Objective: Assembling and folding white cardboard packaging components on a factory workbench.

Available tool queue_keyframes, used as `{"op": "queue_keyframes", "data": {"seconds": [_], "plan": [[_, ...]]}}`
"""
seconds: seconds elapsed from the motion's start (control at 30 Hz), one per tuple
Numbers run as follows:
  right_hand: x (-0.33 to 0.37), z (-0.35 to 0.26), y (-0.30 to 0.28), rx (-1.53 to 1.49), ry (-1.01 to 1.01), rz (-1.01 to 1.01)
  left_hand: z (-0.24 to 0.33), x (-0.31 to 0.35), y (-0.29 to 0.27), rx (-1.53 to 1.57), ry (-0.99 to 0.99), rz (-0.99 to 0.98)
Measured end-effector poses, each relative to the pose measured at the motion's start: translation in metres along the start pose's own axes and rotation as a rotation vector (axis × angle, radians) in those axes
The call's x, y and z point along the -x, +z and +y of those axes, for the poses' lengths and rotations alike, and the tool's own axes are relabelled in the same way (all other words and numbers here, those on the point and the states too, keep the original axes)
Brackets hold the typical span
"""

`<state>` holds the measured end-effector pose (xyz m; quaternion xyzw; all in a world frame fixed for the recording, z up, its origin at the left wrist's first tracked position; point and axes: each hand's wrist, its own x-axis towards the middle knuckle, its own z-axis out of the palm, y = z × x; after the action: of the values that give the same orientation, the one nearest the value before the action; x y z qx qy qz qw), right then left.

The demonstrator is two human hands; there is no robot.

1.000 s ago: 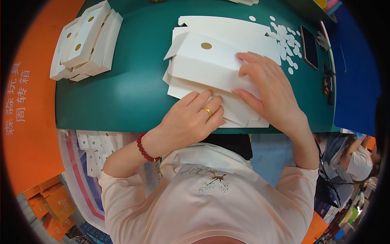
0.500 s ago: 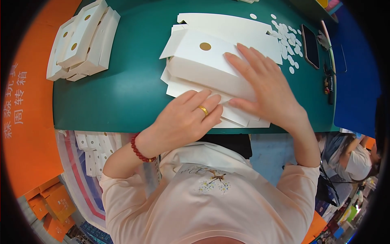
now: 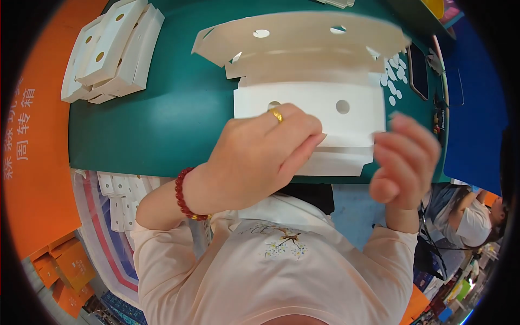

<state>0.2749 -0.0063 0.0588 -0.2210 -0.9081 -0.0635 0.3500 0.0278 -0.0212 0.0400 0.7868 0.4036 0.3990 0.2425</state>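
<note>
A white cardboard box blank [image 3: 303, 146] lies unfolded on the green table, with round holes in its panels. Its far panel [image 3: 298, 35] is lifted and tilted up, showing two holes. Over the near part of the blank is my left hand [image 3: 260, 151], its fingers curled and pressed together; whatever is in them, if anything, is hidden. That hand covers part of one hole. Just off the blank's right edge, my right hand [image 3: 406, 162] is raised, slightly blurred, its fingers half bent and apart with nothing visible in them.
Folded white boxes [image 3: 116, 49] are stacked at the far left. Loose white paper discs [image 3: 392, 81] lie at the right beside a phone [image 3: 418, 70]. Below the table's left edge, a clear-walled bin [image 3: 95, 227] holds several white boxes. Another person [image 3: 468, 216] is at the right.
The partly folded box under my hands has opened out, its far panel now raised. My right hand has left the cardboard, moving right and toward me. My left hand has shifted slightly right.
</note>
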Motion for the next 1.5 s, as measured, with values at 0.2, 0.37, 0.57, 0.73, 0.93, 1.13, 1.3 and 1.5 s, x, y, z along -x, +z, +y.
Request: {"op": "queue_keyframes", "data": {"seconds": [0.2, 0.37, 0.57, 0.73, 0.93, 1.13, 1.3, 1.5], "plan": [[-0.004, 0.023, 0.015, 0.109, 0.235, 0.149, -0.023, -0.002, -0.004, -0.214, 0.251, -0.238], [0.008, 0.03, 0.025, 0.075, 0.282, 0.127, -0.041, -0.004, -0.014, -0.566, 0.39, -0.327], [0.016, 0.037, 0.022, 0.108, 0.187, 0.423, -0.018, -0.057, -0.056, -0.074, -0.056, -0.015], [0.006, 0.012, 0.046, -0.561, 0.676, 0.388, -0.024, -0.062, -0.047, 1.037, -0.4, -0.05], [-0.006, 0.01, 0.035, -0.557, 0.859, -0.114, -0.025, -0.016, 0.022, 1.16, -0.726, -0.088], [-0.006, 0.016, 0.032, -0.279, 0.834, -0.273, -0.027, -0.018, 0.018, 0.596, -0.52, -0.332], [-0.006, 0.023, 0.041, 0.006, 0.747, -0.294, -0.043, 0.0, 0.017, -0.1, 0.266, -0.314], [-0.005, 0.031, 0.038, -0.009, 0.658, -0.312, -0.061, -0.017, -0.006, -0.638, 0.551, -0.234]]}}
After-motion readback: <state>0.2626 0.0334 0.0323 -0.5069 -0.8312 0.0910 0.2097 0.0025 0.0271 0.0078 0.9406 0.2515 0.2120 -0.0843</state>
